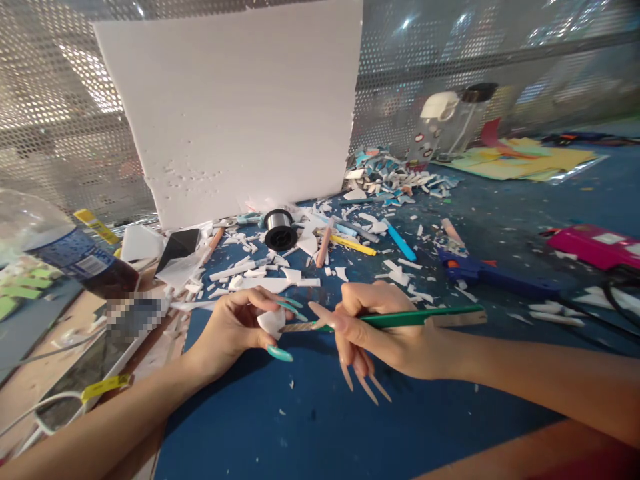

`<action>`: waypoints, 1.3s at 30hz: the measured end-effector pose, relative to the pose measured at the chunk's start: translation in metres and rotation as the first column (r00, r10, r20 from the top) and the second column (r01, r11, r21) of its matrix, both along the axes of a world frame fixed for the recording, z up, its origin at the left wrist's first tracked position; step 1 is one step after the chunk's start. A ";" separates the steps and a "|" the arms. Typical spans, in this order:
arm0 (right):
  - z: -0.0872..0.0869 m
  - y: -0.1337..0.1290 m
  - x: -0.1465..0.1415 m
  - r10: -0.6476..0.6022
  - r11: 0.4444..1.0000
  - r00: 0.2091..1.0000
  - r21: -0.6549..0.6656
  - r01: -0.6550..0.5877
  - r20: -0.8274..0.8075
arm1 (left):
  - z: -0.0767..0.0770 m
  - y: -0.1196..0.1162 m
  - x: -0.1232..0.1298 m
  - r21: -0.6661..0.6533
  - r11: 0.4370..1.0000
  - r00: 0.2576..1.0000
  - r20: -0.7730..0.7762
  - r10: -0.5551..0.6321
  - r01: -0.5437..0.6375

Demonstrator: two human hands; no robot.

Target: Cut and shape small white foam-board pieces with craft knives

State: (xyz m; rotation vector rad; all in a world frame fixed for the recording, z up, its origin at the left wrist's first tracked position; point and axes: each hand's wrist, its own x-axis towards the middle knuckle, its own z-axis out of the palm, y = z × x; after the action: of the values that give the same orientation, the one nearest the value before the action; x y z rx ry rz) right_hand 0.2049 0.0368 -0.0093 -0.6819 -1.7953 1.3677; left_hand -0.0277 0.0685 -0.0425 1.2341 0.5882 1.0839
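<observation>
My left hand (pixel 243 323) pinches a small white foam piece (pixel 271 323) between thumb and fingers, over the blue table (pixel 235 427). In my right hand (pixel 380 327) is a green-handled knife (pixel 415 317), its fingers wrapped round the front of the handle. The narrow blade points left and meets the right side of the foam piece; whether it has cut in cannot be made out. Just beyond both hands lie white foam scraps (pixel 260 284), and a black spool of wire (pixel 280 230) stands among them.
A large white foam board (pixel 235 113) stands at the back. Scraps (pixel 390 177) are heaped beside it. On the right are a blue glue gun (pixel 500 275) and a magenta device (pixel 595 247). A bottle with dark liquid (pixel 85 260) leans on the left, near a dark phone (pixel 179 251).
</observation>
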 end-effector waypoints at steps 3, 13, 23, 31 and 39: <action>-0.003 -0.002 -0.002 -0.028 0.997 0.999 -0.068 0.025 -0.039 | 0.001 0.000 0.000 0.015 1.000 1.000 -0.016 0.024 -0.024; -0.004 -0.002 -0.014 -0.093 0.921 0.954 -0.390 -0.027 -0.286 | 0.006 -0.008 0.002 0.154 0.966 0.975 -0.057 0.216 -0.205; -0.008 0.001 -0.014 -0.156 0.802 0.935 -0.594 -0.070 -0.320 | 0.001 -0.013 -0.001 0.346 0.887 0.935 -0.066 0.349 -0.307; -0.021 0.011 -0.012 -0.177 0.687 0.917 -0.712 -0.144 -0.357 | 0.003 -0.013 -0.001 0.306 0.910 0.945 -0.078 0.318 -0.281; -0.020 0.015 -0.013 -0.306 0.544 0.881 -0.826 -0.148 -0.360 | 0.005 -0.013 0.000 0.218 0.931 0.948 -0.066 0.313 -0.292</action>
State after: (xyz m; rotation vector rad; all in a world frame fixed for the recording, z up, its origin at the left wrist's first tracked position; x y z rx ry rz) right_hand 0.1922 0.0519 -0.0290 -0.7941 -0.6010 2.1198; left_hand -0.0276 0.0555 -0.0376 1.4144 0.7769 1.3748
